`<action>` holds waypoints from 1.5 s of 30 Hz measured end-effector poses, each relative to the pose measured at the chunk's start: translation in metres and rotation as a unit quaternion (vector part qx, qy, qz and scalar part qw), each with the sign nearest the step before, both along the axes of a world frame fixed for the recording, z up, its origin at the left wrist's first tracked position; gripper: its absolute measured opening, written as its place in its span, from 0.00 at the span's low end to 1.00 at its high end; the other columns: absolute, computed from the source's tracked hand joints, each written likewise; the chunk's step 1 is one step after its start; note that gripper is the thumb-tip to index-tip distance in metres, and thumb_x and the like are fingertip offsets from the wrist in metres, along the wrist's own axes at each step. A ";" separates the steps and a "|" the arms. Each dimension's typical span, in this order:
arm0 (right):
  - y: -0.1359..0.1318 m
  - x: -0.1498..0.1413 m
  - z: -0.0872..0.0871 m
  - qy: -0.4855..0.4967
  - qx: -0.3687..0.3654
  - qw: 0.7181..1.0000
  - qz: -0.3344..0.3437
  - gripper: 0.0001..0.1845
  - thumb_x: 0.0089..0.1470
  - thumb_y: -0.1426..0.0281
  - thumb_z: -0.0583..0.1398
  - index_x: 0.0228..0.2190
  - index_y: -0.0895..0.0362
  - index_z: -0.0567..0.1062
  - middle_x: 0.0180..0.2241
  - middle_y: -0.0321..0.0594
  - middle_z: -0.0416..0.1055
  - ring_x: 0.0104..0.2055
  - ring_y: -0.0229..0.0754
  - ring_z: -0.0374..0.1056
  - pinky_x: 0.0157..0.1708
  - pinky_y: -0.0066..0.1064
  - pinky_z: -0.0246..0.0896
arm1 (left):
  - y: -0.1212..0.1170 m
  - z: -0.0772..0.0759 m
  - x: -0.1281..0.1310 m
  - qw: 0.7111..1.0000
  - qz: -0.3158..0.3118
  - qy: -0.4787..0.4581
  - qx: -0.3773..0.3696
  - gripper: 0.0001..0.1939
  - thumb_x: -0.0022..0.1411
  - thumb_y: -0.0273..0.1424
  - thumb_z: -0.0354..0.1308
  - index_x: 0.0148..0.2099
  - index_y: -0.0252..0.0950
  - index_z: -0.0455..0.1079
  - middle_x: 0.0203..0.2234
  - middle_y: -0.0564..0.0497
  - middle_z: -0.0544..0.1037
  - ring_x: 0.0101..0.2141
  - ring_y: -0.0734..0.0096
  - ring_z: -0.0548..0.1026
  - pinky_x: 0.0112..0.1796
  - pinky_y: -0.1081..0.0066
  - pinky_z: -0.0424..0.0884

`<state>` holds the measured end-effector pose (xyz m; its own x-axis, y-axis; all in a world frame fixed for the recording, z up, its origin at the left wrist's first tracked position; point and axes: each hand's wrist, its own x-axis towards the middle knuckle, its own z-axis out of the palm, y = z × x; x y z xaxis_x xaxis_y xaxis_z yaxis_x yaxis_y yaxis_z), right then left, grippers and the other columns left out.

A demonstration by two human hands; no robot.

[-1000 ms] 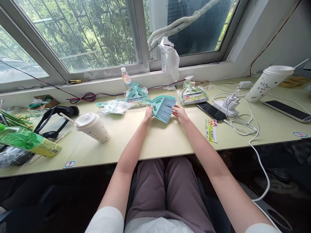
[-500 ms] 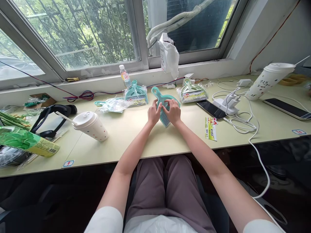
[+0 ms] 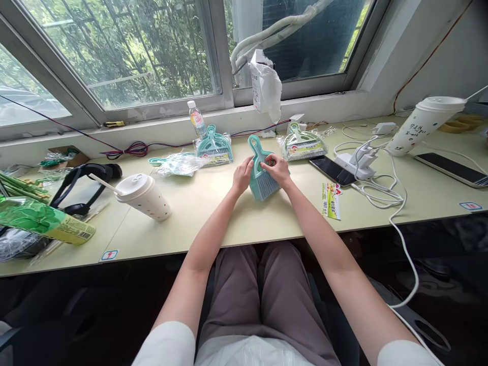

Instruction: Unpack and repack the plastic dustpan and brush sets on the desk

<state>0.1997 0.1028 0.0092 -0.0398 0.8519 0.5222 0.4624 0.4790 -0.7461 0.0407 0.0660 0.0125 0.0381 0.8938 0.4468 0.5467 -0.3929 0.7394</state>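
Between my hands stands a small teal hand brush (image 3: 263,185), handle up and grey-blue bristles down, with what looks like a matching dustpan nested behind it. My left hand (image 3: 243,175) is closed along its left edge. The fingers of my right hand (image 3: 277,169) pinch the brush just below the handle. Two similar brush-and-dustpan sets in clear wrap, the green one (image 3: 303,145) and the teal one (image 3: 215,147), sit toward the window. Beside the teal one lies another teal piece (image 3: 177,164) under crumpled plastic.
A lidded paper cup (image 3: 147,198) stands left. To the right are a printed card (image 3: 331,201), a phone (image 3: 331,170), a white power strip (image 3: 354,165) with tangled cables and a large cup (image 3: 423,124). A drink bottle (image 3: 195,119) is by the sill.
The brush has turned more upright, its handle shifting right and its bristles now facing me more fully. My right hand has moved slightly right and exposed more of the brush.
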 end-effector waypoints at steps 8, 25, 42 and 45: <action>-0.001 0.001 0.002 -0.028 -0.023 0.999 -0.001 0.11 0.48 0.60 0.61 0.26 0.54 0.70 0.29 0.36 0.70 0.32 0.40 0.64 0.36 0.30 0.58 | -0.004 0.007 -0.001 0.998 0.034 0.038 -0.029 0.22 0.73 0.37 0.41 0.61 0.42 0.69 0.51 0.45 0.78 0.51 0.57 0.75 0.51 0.63 0.68; -0.001 0.035 0.019 0.143 -0.032 0.981 -0.129 0.15 0.60 0.58 0.51 0.39 0.56 0.69 0.32 0.39 0.68 0.32 0.41 0.64 0.34 0.31 0.62 | 0.029 -0.012 -0.088 0.975 0.172 0.065 -0.122 0.23 0.71 0.33 0.41 0.61 0.35 0.69 0.61 0.42 0.71 0.60 0.60 0.68 0.59 0.65 0.62; -0.014 0.027 0.014 -0.368 -0.222 0.884 -0.183 0.22 0.59 0.61 0.58 0.47 0.63 0.76 0.50 0.59 0.70 0.52 0.55 0.71 0.46 0.39 0.63 | 0.008 0.003 -0.106 0.917 0.206 0.263 -0.219 0.21 0.72 0.35 0.38 0.54 0.40 0.72 0.56 0.44 0.75 0.56 0.59 0.72 0.50 0.67 0.66; -0.013 0.026 0.010 -0.382 -0.226 0.880 -0.171 0.23 0.55 0.61 0.62 0.47 0.63 0.77 0.49 0.59 0.71 0.52 0.55 0.71 0.45 0.38 0.64 | 0.009 0.003 -0.103 0.911 0.215 0.274 -0.220 0.22 0.72 0.37 0.38 0.52 0.40 0.72 0.54 0.43 0.77 0.55 0.58 0.73 0.49 0.66 0.66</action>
